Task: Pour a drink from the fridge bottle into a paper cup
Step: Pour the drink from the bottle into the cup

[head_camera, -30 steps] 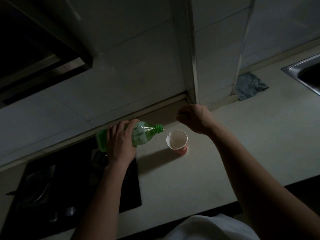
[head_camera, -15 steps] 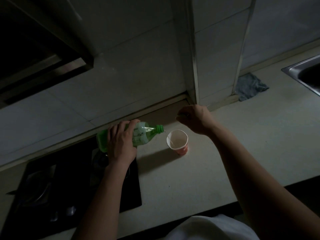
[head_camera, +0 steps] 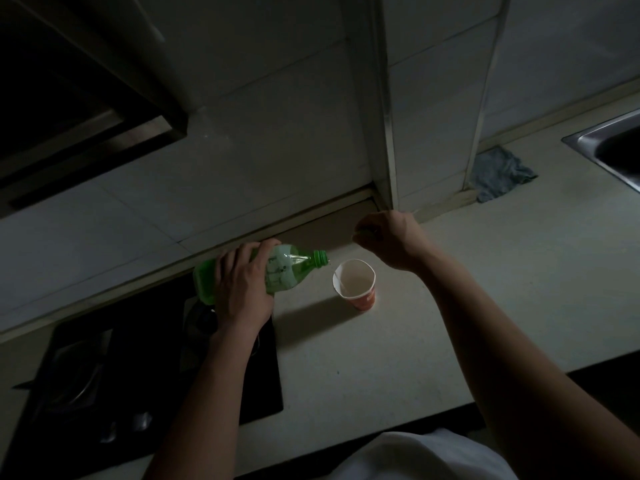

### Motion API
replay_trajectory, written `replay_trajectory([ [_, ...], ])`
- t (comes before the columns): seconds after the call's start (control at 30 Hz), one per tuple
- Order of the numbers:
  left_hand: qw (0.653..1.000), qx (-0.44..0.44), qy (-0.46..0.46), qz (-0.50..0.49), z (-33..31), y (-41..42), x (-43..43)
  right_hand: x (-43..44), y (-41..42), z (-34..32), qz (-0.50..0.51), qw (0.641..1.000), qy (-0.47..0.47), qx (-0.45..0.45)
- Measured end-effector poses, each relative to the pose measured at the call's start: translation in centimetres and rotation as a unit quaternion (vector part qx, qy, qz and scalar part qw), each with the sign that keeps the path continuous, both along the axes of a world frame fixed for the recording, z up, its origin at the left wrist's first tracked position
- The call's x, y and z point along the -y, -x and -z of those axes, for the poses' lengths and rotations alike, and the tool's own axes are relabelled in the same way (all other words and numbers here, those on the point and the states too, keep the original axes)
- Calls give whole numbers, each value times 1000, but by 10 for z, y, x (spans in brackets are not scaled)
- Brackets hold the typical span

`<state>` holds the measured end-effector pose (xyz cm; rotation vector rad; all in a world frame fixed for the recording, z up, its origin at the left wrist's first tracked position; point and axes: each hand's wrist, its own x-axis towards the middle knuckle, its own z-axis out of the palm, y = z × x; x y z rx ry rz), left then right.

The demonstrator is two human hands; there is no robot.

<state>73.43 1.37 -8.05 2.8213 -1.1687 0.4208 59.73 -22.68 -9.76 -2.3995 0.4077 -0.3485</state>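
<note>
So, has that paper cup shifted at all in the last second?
No. The paper cup stands at the same spot on the countertop, the same gap from the black hob's right edge.

The left forearm (head_camera: 207, 393) and the right forearm (head_camera: 502, 341) rose from the lower edge of the frame, both bare from where they entered the picture up to the wrist. The left hand (head_camera: 242, 285), left of centre, and the right hand (head_camera: 388, 237), just right of centre, were bare too. The dim light left nails and knuckles hard to make out. At the bottom centre showed a white garment (head_camera: 415, 459) — plain cloth, smooth and rounded, with a few soft folds — cropped too closely to tell its cut.
</note>
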Motion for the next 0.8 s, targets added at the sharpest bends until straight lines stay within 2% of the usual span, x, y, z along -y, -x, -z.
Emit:
replay_trajectory([
  [0.8, 1000, 3, 6, 5, -1, 1, 0, 0, 1, 0, 0, 1000, 2, 3],
])
